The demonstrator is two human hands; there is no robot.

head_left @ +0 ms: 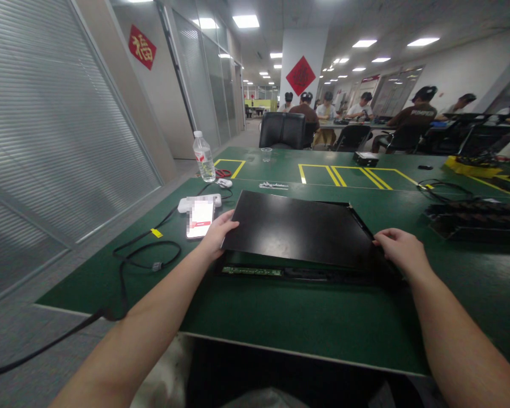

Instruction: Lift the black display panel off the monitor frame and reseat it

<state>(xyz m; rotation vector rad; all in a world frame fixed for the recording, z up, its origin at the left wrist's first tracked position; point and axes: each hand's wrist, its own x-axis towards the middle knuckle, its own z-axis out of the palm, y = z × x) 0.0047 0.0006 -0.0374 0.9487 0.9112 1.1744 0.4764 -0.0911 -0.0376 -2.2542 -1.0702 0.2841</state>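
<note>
A black flat display panel (293, 229) lies tilted over a shallow black frame (360, 220), its left side raised. My left hand (218, 233) is closed on the panel's left edge, thumb on top and fingers partly hidden beneath. At the other end, my right hand (402, 249) pinches the frame's right side, close to the panel's right edge. Along the near side, below the panel, a green circuit board strip (250, 271) shows inside the frame. The panel hides most of the frame's inside.
On the green table (306, 317), a lit phone (201, 218), a white power strip (182, 204) and a black cable (123, 277) lie left. A water bottle (204, 160) stands behind them. Black parts (476, 218) lie right. Several people sit at tables farther back.
</note>
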